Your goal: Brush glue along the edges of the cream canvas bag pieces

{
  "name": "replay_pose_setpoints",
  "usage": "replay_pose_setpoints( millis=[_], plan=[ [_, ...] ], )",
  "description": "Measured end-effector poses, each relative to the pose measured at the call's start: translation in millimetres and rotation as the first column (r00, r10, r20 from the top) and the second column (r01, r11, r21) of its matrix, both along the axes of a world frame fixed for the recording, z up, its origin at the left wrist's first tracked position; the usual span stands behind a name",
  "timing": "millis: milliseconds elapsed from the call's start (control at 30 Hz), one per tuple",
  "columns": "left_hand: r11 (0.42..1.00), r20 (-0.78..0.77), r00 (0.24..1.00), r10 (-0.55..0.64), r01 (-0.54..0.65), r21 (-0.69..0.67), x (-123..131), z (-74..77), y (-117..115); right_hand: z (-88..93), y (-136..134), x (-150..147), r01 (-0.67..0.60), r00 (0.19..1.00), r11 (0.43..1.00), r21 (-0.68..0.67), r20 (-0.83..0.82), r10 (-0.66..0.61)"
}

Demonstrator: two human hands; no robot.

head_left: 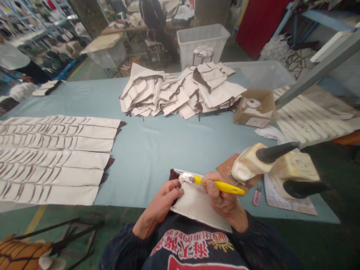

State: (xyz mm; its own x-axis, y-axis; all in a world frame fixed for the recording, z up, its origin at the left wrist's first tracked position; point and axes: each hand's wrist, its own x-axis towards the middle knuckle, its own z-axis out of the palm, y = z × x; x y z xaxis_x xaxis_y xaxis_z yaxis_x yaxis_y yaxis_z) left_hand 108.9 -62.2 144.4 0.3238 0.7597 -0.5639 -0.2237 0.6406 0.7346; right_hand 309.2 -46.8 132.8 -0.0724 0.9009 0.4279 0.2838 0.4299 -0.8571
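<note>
My right hand [221,195] grips a brush [219,185] by its yellow handle. White paste coats the bristles, which touch the dark brown end of a cream fabric piece [197,198]. That piece lies at the table's near edge, against my apron. My left hand [165,197] pinches the fabric by its brown end, thumb on top, just beside the bristles. To the right stand two stained cream containers, a nearer one [295,170] and one with white paste at its mouth [244,168], each with a black spout-like part.
Overlapping cream pieces [56,135] lie in rows on the left of the blue table [135,150]. A heap of similar pieces [182,90] is at the back. A cardboard box [253,112] stands at right; pink thread snips [257,197] lie near the containers. A metal post [317,71] slants beyond.
</note>
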Motion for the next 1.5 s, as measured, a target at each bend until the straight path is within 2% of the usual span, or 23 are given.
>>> replay_pose_setpoints(
  millis=[100, 233, 367, 600, 733, 867, 1033, 1133, 1233, 1300, 1400, 1500],
  plan=[
    [1.000, 0.011, 1.000, -0.008, 0.008, 0.011, -1, -1.0, 0, -1.7, -3, -1, 0.031, 0.999, 0.999, -0.027, -0.025, -0.031],
    [1.000, 0.005, 1.000, -0.017, 0.017, 0.012, -3, -2.1, -1, -6.5, -4, -6, -0.008, 0.999, 1.000, 0.015, -0.031, 0.009],
    [1.000, -0.001, 1.000, 0.021, -0.021, 0.021, -6, -2.6, -2, -14.2, -3, -11, 0.097, 0.993, 0.995, -0.011, -0.064, -0.098],
    [0.999, 0.002, 0.999, 0.032, -0.032, 0.017, -13, -1.3, -2, -16.9, -3, -21, 0.030, 0.998, 1.000, 0.002, -0.047, -0.030],
    [0.999, -0.005, 0.999, 0.034, -0.034, 0.006, -18, -2.7, -2, -21.2, 4, -22, 0.110, 0.992, 0.993, 0.041, -0.071, -0.107],
    [0.999, -0.001, 0.999, 0.035, -0.035, 0.011, -23, -3.5, -1, -25.2, 8, -23, 0.123, 0.988, 0.990, 0.062, 0.085, -0.128],
    [1.000, 0.032, 0.999, 0.014, -0.014, 0.001, -25, -5.2, 8, -38.2, 12, -41, 0.093, 0.974, 0.995, -0.025, 0.208, -0.086],
    [0.999, 0.011, 1.000, 0.028, -0.029, 0.025, -32, -14.1, 13, -49.9, 20, -47, 0.149, 0.967, 0.987, -0.053, 0.217, -0.134],
    [0.994, -0.094, 0.995, 0.029, -0.018, 0.108, -50, -29.8, 12, -57.0, 31, -45, 0.219, 0.954, 0.973, -0.074, 0.223, -0.198],
    [0.989, -0.160, 0.987, -0.021, 0.044, 0.142, -63, -41.4, 6, -58.9, 38, -42, 0.253, 0.947, 0.964, -0.085, 0.228, -0.228],
    [0.967, -0.160, 0.975, -0.154, 0.182, 0.181, -75, -55.9, -4, -61.2, 48, -43, 0.275, 0.941, 0.957, -0.096, 0.230, -0.247],
    [0.934, -0.182, 0.961, -0.210, 0.252, 0.254, -76, -61.5, -12, -63.8, 55, -52, 0.271, 0.944, 0.957, -0.106, 0.225, -0.243]
  ],
)
